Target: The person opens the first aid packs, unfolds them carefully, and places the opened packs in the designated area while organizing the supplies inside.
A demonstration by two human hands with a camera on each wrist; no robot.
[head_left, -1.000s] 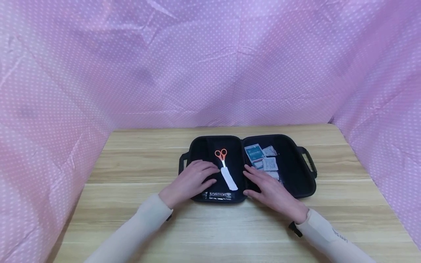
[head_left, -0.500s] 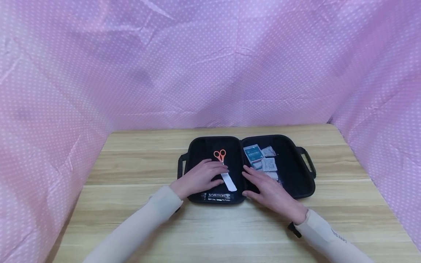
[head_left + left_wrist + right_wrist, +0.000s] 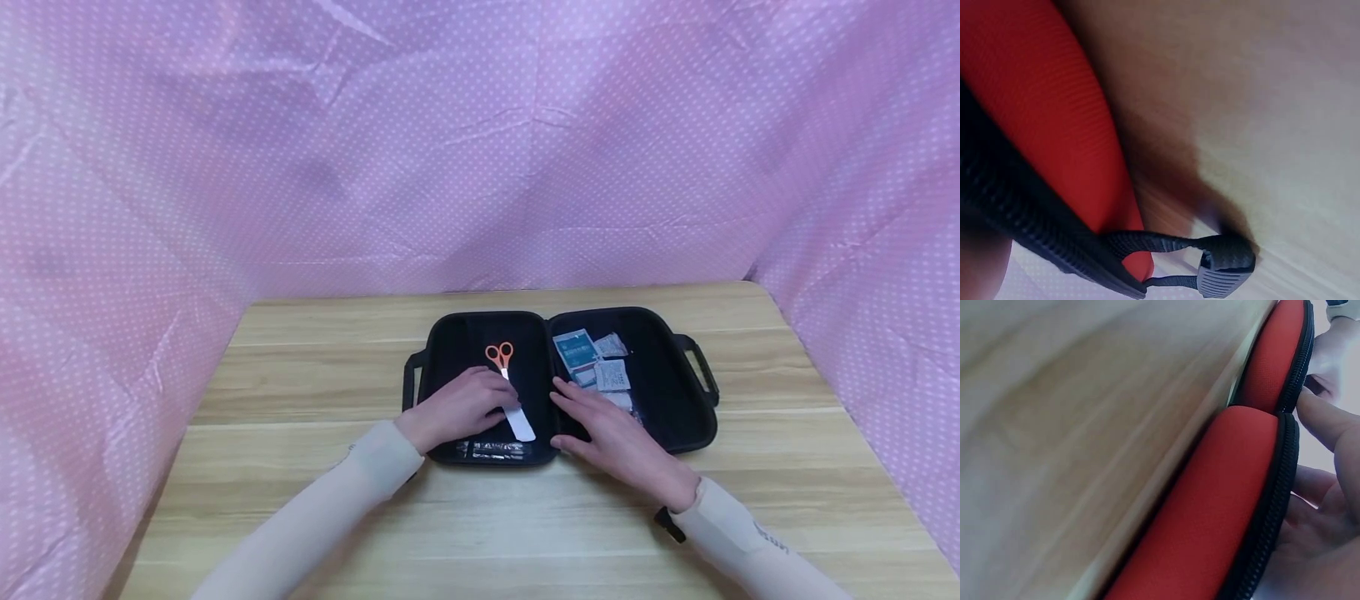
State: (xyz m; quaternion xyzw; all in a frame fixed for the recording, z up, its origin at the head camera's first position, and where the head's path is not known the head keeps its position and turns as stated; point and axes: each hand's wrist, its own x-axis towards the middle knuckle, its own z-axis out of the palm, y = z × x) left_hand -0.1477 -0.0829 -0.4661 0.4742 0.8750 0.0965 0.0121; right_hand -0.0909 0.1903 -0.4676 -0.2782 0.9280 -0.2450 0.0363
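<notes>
A zippered case (image 3: 450, 333), black inside and red outside, lies unfolded on the table. In its left half are orange-handled scissors (image 3: 500, 355) with a white cover over the blades. My left hand (image 3: 459, 407) reaches over the case's left side, its fingers and thumb curled at the covered blades, gripping the scissors. My right hand (image 3: 611, 433) lies over the front of the right half, fingers extended toward the hinge. The right wrist view shows that hand (image 3: 1329, 519) at the case's zipper edge (image 3: 1269, 519). The left wrist view shows mostly the red shell (image 3: 1054, 112).
Several flat packets (image 3: 612, 375) lie in the right half, near a teal-and-white packet (image 3: 576, 350). Clear-wrapped thin sticks (image 3: 495, 451) lie along the left half's front. Black carry handles (image 3: 697, 367) jut from both ends. Pink dotted cloth (image 3: 480, 167) surrounds the wooden table (image 3: 480, 533).
My left hand has moved right onto the scissors, and its fingers have curled in at the covered blades. The right hand has stayed in place.
</notes>
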